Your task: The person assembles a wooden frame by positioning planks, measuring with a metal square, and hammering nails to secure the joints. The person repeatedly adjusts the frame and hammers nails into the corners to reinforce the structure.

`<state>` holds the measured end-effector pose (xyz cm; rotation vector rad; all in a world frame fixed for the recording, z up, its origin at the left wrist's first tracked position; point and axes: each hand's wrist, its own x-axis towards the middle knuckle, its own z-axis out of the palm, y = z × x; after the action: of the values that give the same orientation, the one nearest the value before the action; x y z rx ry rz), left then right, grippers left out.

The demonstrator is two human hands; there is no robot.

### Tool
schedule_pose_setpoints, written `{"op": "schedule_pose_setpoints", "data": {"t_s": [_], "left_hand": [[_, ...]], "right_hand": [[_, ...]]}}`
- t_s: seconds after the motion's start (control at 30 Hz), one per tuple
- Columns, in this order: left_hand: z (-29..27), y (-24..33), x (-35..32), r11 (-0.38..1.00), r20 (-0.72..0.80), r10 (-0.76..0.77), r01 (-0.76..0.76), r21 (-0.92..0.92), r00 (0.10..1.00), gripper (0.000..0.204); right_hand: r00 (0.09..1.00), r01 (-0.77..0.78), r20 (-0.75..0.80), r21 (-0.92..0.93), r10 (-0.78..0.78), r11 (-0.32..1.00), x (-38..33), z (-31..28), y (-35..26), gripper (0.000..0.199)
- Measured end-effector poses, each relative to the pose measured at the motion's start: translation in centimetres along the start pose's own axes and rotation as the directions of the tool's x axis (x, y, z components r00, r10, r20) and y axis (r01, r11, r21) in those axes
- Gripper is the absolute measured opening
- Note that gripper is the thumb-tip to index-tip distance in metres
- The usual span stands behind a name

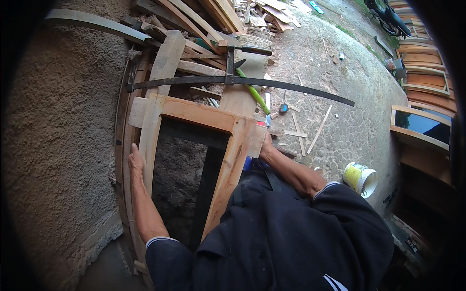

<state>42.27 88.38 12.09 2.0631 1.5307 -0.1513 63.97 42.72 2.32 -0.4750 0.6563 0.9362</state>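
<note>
A wooden frame [196, 114] with an open middle lies in front of me on wooden supports. My left hand [137, 162] is closed at its left side, thumb along the edge and the other fingers mostly hidden. At the right side, my right hand [266, 144] is closed on a pale wood block [255, 141] against the frame; its fingertips are partly hidden. Another pale block [138, 112] sticks out at the left corner. Beyond the frame, a dark bar clamp [291, 88] lies across the boards, with a green-handled hammer [254, 93] beside its jaw.
A rough wall [63, 111] rises on the left. Wood offcuts [208, 22] are piled at the far side. On the concrete floor are thin strips [319, 130], a small blue-and-black device [284, 108] and a tipped white bucket [360, 179]. Wooden frames [427, 87] stand at right.
</note>
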Motion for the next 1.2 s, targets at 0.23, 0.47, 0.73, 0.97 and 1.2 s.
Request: {"op": "schedule_pose_setpoints", "data": {"t_s": [0.23,0.47,0.73,0.97,1.2], "left_hand": [[-0.3,0.8,-0.5,1.000,-0.007,0.024,-0.024,-0.016,1.000,0.094],[-0.3,0.7,-1.2,1.000,-0.046,0.016,-0.017,-0.010,0.999,0.092],[-0.7,1.8,-1.6,0.993,-0.095,-0.037,0.047,0.108,0.995,0.092],[2.4,2.1,-8.1,0.899,-0.647,0.414,-0.399,0.180,0.640,0.038],[10.9,6.9,-22.8,0.824,-0.613,0.407,-0.562,-0.074,0.677,0.028]], "right_hand": [[0.981,-0.009,-0.195,0.001,0.010,1.000,-0.3,3.9,1.7,0.076],[0.943,0.182,-0.243,-0.199,-0.228,0.963,1.9,3.0,2.7,0.055],[0.832,0.190,-0.293,-0.646,-0.471,0.739,2.3,2.1,1.2,0.044],[0.562,0.236,0.585,-0.791,-0.584,-0.565,-4.1,4.8,-13.0,0.031],[0.803,0.008,0.566,-0.321,-0.185,-0.947,0.6,8.5,-21.5,0.055]]}}
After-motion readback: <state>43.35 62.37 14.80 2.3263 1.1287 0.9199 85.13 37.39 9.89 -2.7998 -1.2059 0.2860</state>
